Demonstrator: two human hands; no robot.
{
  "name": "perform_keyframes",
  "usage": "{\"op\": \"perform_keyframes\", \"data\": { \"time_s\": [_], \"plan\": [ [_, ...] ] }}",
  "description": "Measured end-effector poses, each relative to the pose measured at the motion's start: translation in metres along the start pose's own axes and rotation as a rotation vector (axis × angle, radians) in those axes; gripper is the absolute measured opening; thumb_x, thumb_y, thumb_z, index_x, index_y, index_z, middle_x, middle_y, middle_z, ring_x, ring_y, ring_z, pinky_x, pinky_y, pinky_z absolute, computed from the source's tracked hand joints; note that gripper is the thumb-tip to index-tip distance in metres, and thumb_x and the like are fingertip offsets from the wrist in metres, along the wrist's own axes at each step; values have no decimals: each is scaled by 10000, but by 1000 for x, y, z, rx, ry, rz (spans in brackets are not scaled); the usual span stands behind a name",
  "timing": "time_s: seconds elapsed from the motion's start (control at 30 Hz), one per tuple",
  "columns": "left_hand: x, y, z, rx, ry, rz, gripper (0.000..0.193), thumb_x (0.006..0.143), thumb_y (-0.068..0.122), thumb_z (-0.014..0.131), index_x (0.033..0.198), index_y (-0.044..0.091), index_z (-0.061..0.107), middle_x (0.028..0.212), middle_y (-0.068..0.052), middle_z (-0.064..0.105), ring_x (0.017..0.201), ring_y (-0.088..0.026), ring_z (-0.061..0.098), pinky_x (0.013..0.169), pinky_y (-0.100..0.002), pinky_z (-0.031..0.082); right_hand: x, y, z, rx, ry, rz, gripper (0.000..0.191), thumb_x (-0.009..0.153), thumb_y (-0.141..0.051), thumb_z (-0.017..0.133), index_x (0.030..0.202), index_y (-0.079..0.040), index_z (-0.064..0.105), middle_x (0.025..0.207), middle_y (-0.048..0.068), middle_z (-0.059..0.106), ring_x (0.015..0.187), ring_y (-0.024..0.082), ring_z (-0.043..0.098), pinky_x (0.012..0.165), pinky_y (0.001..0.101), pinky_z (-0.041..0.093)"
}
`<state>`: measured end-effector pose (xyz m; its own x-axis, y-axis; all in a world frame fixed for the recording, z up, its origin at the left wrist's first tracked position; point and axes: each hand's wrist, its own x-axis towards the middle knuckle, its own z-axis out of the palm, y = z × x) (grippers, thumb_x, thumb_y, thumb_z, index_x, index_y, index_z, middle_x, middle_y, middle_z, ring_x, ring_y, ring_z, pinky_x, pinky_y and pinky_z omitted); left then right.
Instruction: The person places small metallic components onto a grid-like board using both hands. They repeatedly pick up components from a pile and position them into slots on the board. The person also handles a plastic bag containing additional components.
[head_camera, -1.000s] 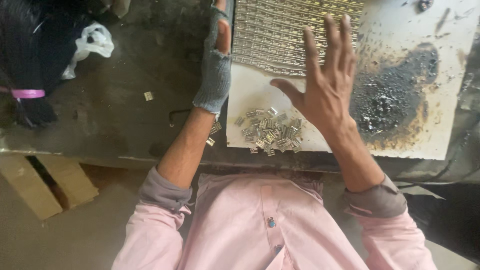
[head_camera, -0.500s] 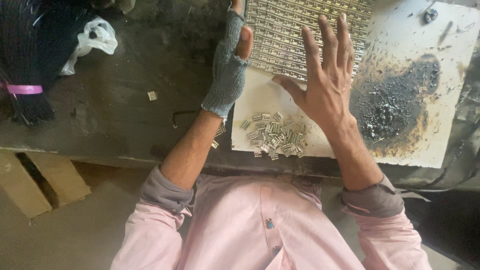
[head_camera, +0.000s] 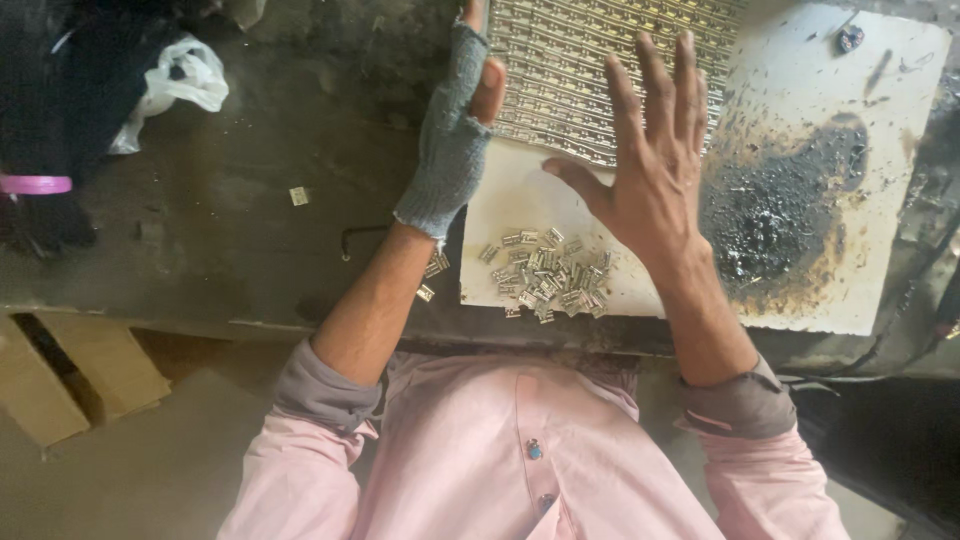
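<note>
Head camera showed the gloved left hand (head_camera: 452, 150) gripping the metal grid (head_camera: 600, 70) edge, the right hand (head_camera: 655, 180) spread flat on it; a careless sweep might scatter the small clips (head_camera: 545, 280).

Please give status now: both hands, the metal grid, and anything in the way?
Left hand, grey glove, on edge of metal grid. Right hand open, flat, over the grid. Pile of small metal pieces on white board, near the wrists.

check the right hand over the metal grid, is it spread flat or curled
Spread flat: the right hand lies palm down on the metal grid, fingers straight and fanned, thumb out to the side, holding nothing.
</note>
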<state>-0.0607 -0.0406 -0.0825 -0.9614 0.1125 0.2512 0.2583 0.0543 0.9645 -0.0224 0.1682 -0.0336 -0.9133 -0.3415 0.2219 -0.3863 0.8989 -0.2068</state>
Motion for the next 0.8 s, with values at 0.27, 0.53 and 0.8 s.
{"op": "perform_keyframes", "data": {
  "time_s": [0.27,0.53,0.8],
  "plan": [
    [-2,-1,4,66,-1,-34,754,1142,632,330,1694,153,145,645,18,412,558,-64,375,576,-275,309,-17,20,-6,13,-17,98,1015,924,-560,842,1677,-95,344,1724,215,257,1609,464,117,1317,673,158],
    [0,-1,6,111,7,75,715,1198,598,384,1660,136,94,686,16,557,599,-56,554,598,-269,440,-16,24,-3,41,35,55,1047,913,-587,839,1680,-101,317,1729,231,248,1612,459,105,1324,682,177],
    [0,8,7,280,-27,-112,924,1030,737,272,1696,122,90,844,-125,484,523,-116,490,507,-265,385,-72,15,-40,146,108,112,545,962,-292,873,1401,-72,636,1554,213,509,1484,400,474,1207,546,470]
  ]
}}
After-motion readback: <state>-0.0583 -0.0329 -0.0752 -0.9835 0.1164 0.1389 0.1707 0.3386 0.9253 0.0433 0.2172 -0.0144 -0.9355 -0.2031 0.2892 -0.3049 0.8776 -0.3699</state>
